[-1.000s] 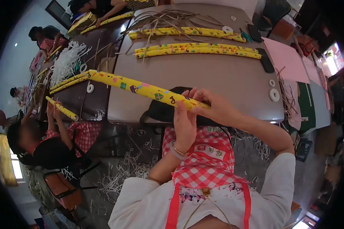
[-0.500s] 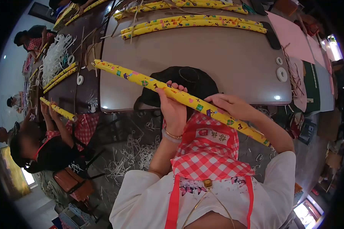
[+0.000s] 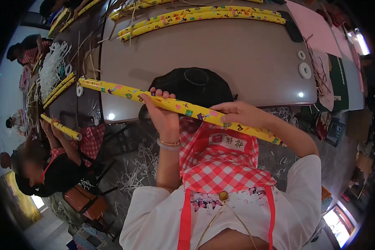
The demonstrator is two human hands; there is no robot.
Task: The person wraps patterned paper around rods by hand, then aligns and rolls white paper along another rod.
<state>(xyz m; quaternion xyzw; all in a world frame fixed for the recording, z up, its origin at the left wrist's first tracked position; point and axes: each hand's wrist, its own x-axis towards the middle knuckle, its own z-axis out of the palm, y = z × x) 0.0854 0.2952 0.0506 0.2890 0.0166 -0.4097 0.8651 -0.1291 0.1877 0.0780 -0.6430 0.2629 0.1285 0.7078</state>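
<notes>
A long yellow roll of printed wrapping paper (image 3: 148, 98) slants across in front of my body, its left end higher and over the table edge. My left hand (image 3: 164, 118) grips it from below near the middle, thumb on the near side and fingertips showing over the far side. Farther right, my right hand (image 3: 241, 114) is closed over the roll from above, fingers bent on it. The roll's right end runs under my right forearm. Behind the roll, a black bag or cap-like item (image 3: 189, 85) sits at the table's near edge.
More yellow rolls (image 3: 204, 16) lie at the back of the brown table (image 3: 254, 58). Rolls of white tape (image 3: 305, 70) are at its right. On the left, a co-worker's hands hold a yellow roll (image 3: 62, 127). White strips (image 3: 139, 171) litter the floor.
The roll has shifted left and lies a little more level. Both my hands have moved left with it, still on it. The view has shifted slightly.
</notes>
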